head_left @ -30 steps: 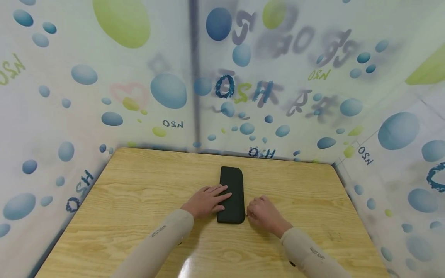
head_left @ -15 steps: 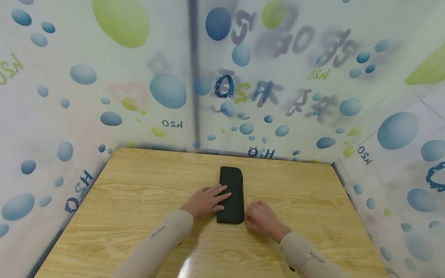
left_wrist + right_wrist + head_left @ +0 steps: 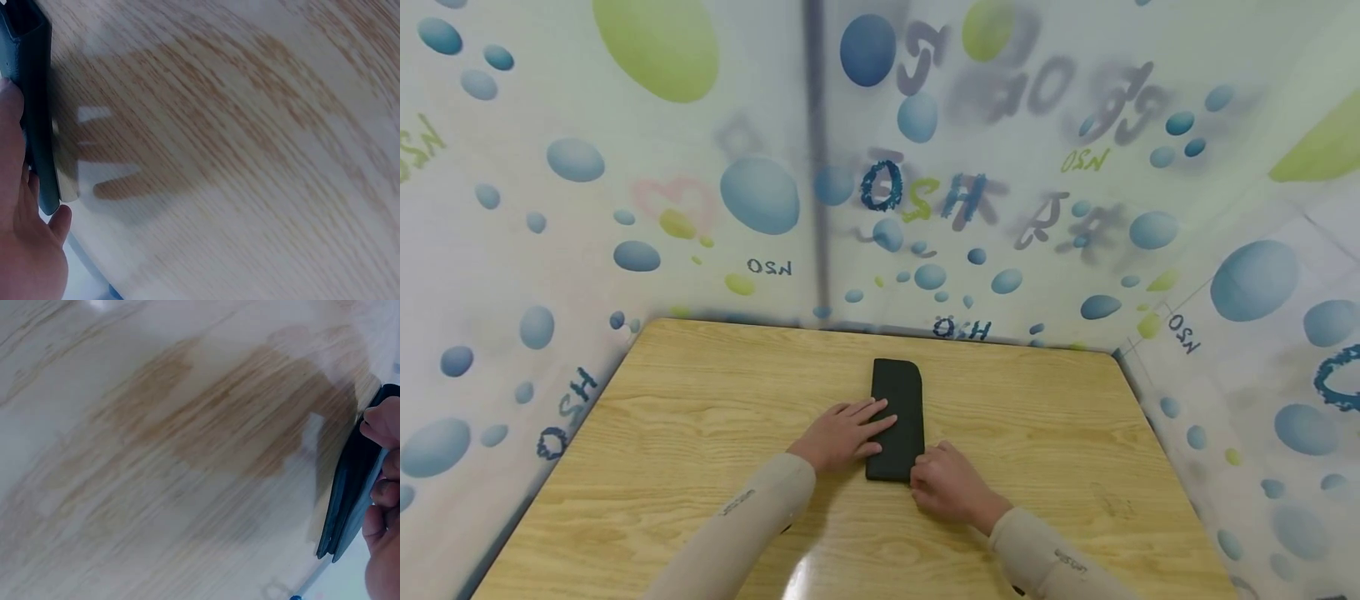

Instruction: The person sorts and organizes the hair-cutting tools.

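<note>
A flat black case (image 3: 901, 387) lies lengthwise on the wooden table, rounded at its far right corner. My left hand (image 3: 844, 435) rests on its left side with the fingers spread over the top. At the near right corner, my right hand (image 3: 951, 485) has its fingers curled and pinches the zipper pull, which the fingers hide. The right wrist view shows the case's side (image 3: 353, 481) with a seam between two layers, thumb and fingertips against it. In the left wrist view, the left hand (image 3: 31, 250) touches the case's other edge (image 3: 39, 106).
The wood-grain table (image 3: 722, 375) reaches back to a pale wall (image 3: 1037, 208) printed with blue and green bubbles. Similar walls stand to the left and right.
My right hand has slid toward me and leftward, from beside the case's right edge to its near right corner. The left hand and the case have stayed put.
</note>
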A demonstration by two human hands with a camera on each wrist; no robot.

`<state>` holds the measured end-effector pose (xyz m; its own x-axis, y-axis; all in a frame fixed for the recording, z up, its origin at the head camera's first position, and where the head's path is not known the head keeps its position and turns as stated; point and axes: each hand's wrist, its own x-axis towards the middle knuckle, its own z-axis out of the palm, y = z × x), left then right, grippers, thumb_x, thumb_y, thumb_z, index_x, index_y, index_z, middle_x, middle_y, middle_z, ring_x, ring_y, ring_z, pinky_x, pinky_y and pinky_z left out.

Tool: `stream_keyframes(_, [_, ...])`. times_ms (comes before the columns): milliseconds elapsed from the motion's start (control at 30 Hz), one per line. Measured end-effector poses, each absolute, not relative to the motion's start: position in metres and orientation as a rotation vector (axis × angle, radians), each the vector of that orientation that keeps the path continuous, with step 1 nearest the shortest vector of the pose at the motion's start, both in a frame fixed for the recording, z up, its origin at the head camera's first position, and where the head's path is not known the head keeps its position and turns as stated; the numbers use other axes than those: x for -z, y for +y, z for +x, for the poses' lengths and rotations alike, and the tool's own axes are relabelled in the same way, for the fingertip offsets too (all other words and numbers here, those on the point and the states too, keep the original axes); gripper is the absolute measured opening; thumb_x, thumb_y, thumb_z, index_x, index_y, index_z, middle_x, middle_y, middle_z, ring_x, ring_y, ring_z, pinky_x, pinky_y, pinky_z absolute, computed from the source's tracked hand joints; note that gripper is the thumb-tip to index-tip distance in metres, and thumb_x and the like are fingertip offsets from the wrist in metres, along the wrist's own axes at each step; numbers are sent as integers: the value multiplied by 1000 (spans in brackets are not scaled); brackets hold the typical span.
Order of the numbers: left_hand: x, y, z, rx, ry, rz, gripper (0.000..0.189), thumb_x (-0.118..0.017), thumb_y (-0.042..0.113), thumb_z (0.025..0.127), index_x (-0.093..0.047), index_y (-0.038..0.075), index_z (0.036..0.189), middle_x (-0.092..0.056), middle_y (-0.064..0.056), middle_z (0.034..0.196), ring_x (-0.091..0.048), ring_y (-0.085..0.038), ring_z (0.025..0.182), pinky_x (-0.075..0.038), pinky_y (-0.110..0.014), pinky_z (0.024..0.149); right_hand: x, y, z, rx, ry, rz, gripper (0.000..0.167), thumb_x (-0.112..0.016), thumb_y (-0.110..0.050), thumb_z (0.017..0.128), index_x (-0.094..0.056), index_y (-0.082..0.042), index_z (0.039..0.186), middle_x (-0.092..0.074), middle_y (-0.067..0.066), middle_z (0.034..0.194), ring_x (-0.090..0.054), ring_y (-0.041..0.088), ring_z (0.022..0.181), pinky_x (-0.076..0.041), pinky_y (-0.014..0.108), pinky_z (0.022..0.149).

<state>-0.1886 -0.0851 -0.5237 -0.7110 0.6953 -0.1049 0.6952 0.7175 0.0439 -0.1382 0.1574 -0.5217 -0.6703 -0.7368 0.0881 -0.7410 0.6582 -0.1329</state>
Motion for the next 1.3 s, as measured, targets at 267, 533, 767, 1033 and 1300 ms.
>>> stream_keyframes(267, [528,-89,-189,-32,2840,1196,55,-36,50,102,-32,29,153,-28,-1,162,-28,-20,149,-36,-44,114,521,148,-137,-220,-2856,1285,10,-74,-25,84,-70,-22,75,-59,-13,69,-44,5,66,-35,21,68])
stream_keyframes(533, [534,-89,-190,-56,2865,1203,55,-36,50,102,-30,31,154,-27,1,162,-28,-19,149,-36,-45,114,522,135,-138,-199,-2842,1300,13,-73,-26,85,-69,-23,73,-56,-13,68,-41,5,66,-31,19,66])
stream_keyframes(767, [530,-88,-189,-44,2865,1202,55,-38,49,102,-32,29,153,-29,-1,161,-30,-20,148,-37,-44,113,524,124,-138,-190,-2900,1281,15,-70,-28,87,-69,-23,73,-57,-13,69,-40,6,66,-28,20,66])
stream_keyframes(1033, [527,-87,-188,-44,2865,1214,55,-39,48,102,-34,28,152,-31,-2,160,-32,-21,147,-39,-45,112,530,120,-140,-230,-2850,1287,15,-71,-27,87,-69,-24,73,-56,-14,67,-40,5,65,-28,19,67])
stream_keyframes(1300, [533,-88,-189,-32,2879,1215,55,-37,50,102,-33,30,153,-29,0,161,-31,-20,147,-40,-45,111,527,116,-139,-250,-2879,1276,13,-70,-26,87,-70,-23,75,-56,-14,68,-40,5,65,-28,19,66])
